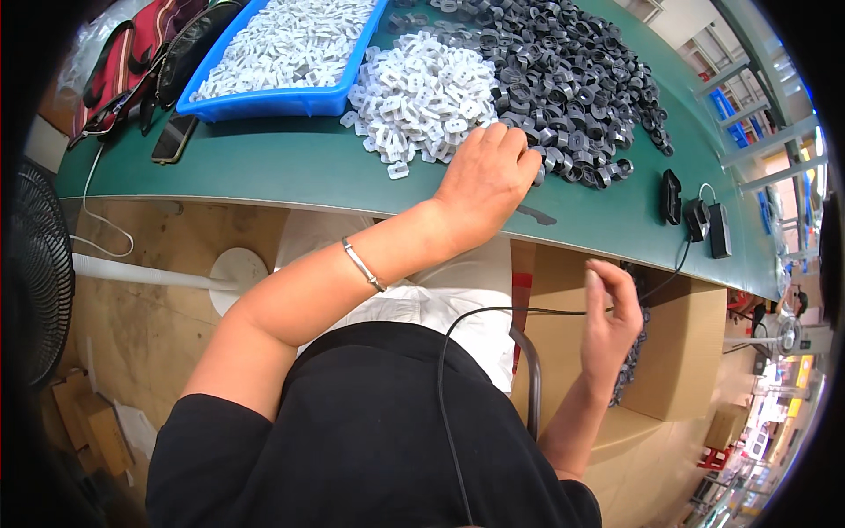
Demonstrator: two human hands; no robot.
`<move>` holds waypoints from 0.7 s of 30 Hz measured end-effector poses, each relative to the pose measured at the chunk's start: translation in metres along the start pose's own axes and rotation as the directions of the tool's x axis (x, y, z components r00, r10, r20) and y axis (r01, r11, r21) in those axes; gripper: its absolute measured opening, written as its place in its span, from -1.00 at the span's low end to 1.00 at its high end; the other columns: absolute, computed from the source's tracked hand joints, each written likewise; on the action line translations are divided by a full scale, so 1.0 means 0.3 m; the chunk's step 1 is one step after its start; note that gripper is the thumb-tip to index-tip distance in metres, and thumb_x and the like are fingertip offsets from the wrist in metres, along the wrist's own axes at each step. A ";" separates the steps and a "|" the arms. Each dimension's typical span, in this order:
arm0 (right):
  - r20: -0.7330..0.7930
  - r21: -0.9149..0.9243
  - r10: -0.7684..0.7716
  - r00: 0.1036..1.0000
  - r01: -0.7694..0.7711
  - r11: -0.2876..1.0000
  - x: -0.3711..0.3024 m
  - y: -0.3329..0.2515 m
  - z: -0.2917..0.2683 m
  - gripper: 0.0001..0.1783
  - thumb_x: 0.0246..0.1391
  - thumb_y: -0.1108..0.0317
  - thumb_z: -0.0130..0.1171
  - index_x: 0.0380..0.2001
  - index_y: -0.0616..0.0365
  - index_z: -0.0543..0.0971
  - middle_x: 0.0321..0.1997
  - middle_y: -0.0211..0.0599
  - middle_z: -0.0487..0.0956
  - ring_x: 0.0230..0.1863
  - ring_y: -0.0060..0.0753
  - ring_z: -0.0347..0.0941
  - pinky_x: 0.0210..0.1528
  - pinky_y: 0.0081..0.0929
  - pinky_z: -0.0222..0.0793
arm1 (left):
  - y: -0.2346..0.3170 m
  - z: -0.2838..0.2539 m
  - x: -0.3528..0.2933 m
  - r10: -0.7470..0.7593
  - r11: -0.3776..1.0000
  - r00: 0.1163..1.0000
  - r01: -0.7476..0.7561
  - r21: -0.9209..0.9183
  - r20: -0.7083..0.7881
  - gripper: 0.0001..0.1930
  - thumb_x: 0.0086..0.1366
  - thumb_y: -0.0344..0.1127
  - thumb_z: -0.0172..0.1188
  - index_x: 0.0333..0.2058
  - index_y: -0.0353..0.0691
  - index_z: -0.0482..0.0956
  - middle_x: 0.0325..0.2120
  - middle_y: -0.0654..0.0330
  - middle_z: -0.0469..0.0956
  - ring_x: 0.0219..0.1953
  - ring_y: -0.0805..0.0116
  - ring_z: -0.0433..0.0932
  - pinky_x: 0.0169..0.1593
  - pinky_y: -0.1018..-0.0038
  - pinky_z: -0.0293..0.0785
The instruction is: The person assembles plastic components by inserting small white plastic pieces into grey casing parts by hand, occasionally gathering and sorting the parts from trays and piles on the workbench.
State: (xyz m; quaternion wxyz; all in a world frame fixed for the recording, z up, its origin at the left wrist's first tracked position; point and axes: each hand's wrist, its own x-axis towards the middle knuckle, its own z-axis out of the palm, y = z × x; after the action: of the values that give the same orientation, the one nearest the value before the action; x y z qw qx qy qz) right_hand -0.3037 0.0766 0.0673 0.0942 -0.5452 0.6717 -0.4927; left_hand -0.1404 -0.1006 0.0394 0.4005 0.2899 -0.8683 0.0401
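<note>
- Head view: the left hand [487,180] lies on the green table [290,167], fingers curled into the edge of the black rings [572,84], just beside the white clips [422,97]. I cannot tell if it pinches one.
- The right hand [612,321] hangs loosely curled, over a box [678,352].
- Rings could roll off the edge if pushed.
- A blue tray [282,99] sits on the table; a fan [40,273] stands nearby.

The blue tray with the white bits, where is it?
In the head view, the blue tray sits at the top left on the green table, just left of the loose white pieces.
</note>
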 end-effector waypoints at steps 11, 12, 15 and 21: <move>0.194 -0.129 -0.396 0.897 0.424 0.896 0.205 -0.012 0.323 -0.70 0.10 0.58 0.15 -0.06 0.27 0.54 -0.05 -0.10 0.57 -0.05 -0.10 0.50 0.02 -0.32 0.43 | -0.022 -0.147 -0.048 -0.215 0.938 0.973 0.182 -0.296 -0.081 -0.76 0.20 -0.52 0.20 -0.14 -0.23 0.53 -0.38 0.11 0.47 -0.40 0.16 0.54 -0.32 0.36 0.48; 0.191 -0.156 -0.393 0.900 0.423 0.893 0.210 -0.010 0.324 -0.72 0.09 0.57 0.16 -0.08 0.27 0.54 -0.05 -0.09 0.57 -0.05 -0.05 0.49 0.02 -0.27 0.42 | -0.021 -0.173 -0.064 -0.287 0.882 0.957 0.246 -0.403 -0.043 -0.78 0.22 -0.52 0.20 -0.14 -0.25 0.54 -0.38 0.12 0.46 -0.40 0.23 0.53 -0.32 0.41 0.47; 0.176 -0.165 -0.395 0.902 0.423 0.891 0.209 -0.026 0.340 -0.76 0.07 0.55 0.18 -0.15 0.27 0.55 -0.11 -0.12 0.58 -0.08 -0.06 0.49 -0.04 -0.24 0.42 | -0.017 -0.217 -0.132 -0.405 0.733 0.914 0.337 -0.591 0.019 -0.81 0.23 -0.51 0.25 -0.16 -0.30 0.54 -0.36 0.18 0.45 -0.39 0.43 0.48 -0.29 0.53 0.45; 0.159 -0.183 -0.354 0.922 0.380 0.907 0.224 -0.060 0.404 -0.83 0.08 0.49 0.22 -0.22 0.20 0.58 -0.17 -0.21 0.58 -0.14 -0.14 0.49 -0.12 -0.27 0.42 | 0.002 -0.248 -0.218 -0.569 0.472 0.801 0.504 -0.724 0.187 -0.74 0.22 -0.48 0.30 -0.13 -0.31 0.49 -0.25 0.18 0.51 -0.31 0.48 0.52 -0.25 0.52 0.48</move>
State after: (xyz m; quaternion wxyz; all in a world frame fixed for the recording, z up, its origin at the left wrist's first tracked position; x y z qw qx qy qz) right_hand -0.2379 -0.0452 0.0486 -0.0174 -0.6979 0.5981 -0.3935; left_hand -0.0573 -0.0467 0.0429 0.5084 0.3552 -0.6538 -0.4335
